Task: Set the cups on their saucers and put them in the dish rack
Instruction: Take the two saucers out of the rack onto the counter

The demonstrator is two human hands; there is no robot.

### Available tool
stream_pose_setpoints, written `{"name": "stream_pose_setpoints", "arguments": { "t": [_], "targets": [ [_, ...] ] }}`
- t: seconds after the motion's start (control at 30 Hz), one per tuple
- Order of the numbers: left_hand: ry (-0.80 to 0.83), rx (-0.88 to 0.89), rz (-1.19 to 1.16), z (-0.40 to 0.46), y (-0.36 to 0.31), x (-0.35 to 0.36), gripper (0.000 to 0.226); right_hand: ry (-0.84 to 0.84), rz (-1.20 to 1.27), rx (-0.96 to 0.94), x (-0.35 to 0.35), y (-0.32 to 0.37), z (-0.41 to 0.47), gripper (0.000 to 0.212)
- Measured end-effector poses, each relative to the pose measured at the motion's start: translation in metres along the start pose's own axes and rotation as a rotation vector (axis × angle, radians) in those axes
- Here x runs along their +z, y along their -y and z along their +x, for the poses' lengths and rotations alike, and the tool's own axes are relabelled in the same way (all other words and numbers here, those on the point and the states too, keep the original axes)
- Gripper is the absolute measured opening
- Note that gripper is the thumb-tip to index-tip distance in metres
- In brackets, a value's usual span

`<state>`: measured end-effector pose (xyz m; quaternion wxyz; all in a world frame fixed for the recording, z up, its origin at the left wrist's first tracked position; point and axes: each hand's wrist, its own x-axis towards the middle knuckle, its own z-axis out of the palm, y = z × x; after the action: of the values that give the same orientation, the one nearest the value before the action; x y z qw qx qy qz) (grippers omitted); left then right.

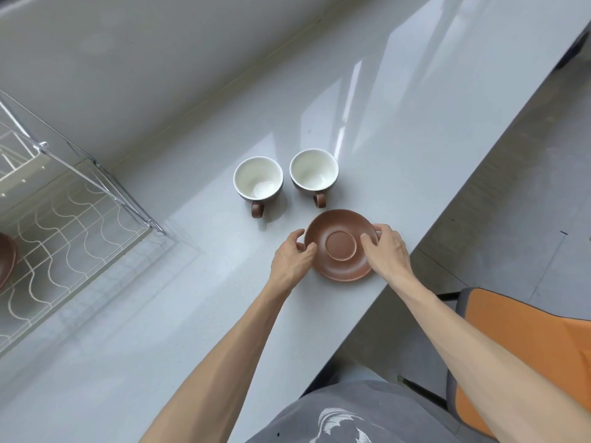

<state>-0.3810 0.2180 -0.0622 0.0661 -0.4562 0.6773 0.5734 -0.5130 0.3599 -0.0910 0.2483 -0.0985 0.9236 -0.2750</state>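
Grey glossy tabletop (198,314) runs diagonally; wire dish rack (64,225) well left of the fingers. Brown saucer (340,247) lies flat, face up, left hand (292,255) and right hand (385,249) clamping opposite rims. Two white-lined brown cups (258,182) (314,170) upright just beyond the fingers, handles pointing toward them.

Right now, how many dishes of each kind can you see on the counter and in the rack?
Cups: 2, the left cup and the right cup, both on the counter
Saucers: 1, held by both hands
Brown dish in the dish rack, kind unclear: 1
Total: 4
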Motion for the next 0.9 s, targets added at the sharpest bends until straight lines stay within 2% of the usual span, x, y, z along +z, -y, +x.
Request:
{"name": "stream_pose_setpoints", "arguments": {
  "t": [0.17,0.33,0.6,0.73,0.9],
  "targets": [
    [0.018,0.013,0.086,-0.008,0.002,-0.02,0.055,-0.084,-0.146,-0.07,-0.003,0.017,-0.009,0.052],
    [-0.032,0.016,0.141,-0.024,0.013,-0.053,0.05,-0.168,-0.177,-0.351,0.001,0.055,-0.024,0.042],
    [-0.152,-0.068,0.148,-0.066,0.062,-0.131,0.047,0.041,-0.295,-0.697,0.054,0.133,-0.062,0.032],
    [-0.315,-0.096,0.17,-0.095,0.089,-0.179,0.046,0.116,-0.306,-0.86,0.092,0.176,-0.093,0.031],
    [-0.529,-0.125,0.316,-0.133,0.123,-0.235,0.046,0.181,-0.341,-1.069,0.133,0.223,-0.136,0.031]
  ]
}}
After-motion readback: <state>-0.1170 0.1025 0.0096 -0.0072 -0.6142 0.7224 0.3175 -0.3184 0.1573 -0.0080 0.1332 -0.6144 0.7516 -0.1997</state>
